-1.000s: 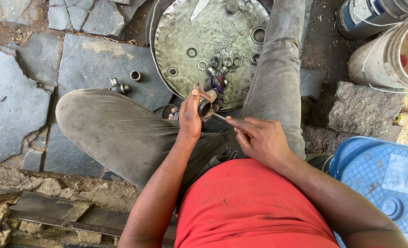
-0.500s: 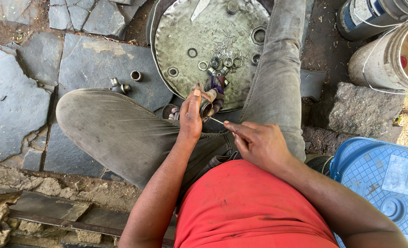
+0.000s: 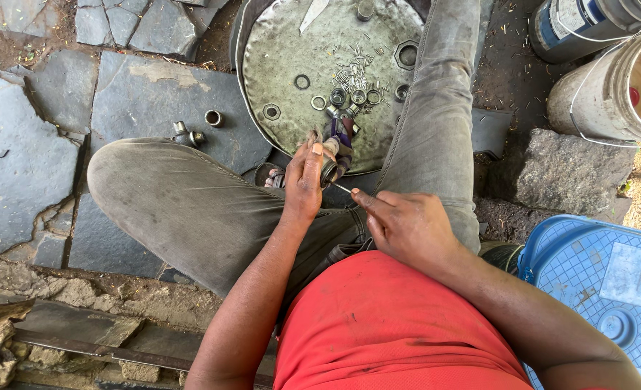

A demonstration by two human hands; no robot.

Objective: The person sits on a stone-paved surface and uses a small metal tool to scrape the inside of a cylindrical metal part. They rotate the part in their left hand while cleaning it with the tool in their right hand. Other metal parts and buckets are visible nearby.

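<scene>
Your right hand (image 3: pixel 407 227) has edged a little closer to your left hand (image 3: pixel 304 180) over the last second, so the thin metal pin (image 3: pixel 343 189) pinched in its fingertips now points right at the small round bearing cup (image 3: pixel 328 170). Your left hand is closed around that cup, holding it above your knee. Both sit just in front of the round metal tray (image 3: pixel 291 50) scattered with rings and needle rollers (image 3: pixel 353 72).

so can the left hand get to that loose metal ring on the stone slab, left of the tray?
Probably not right now. The left hand is closed around a small round bearing cup, so it isn't free. The metal ring lies uncovered on the slab beyond the raised left knee, which the arm would have to clear.
</scene>
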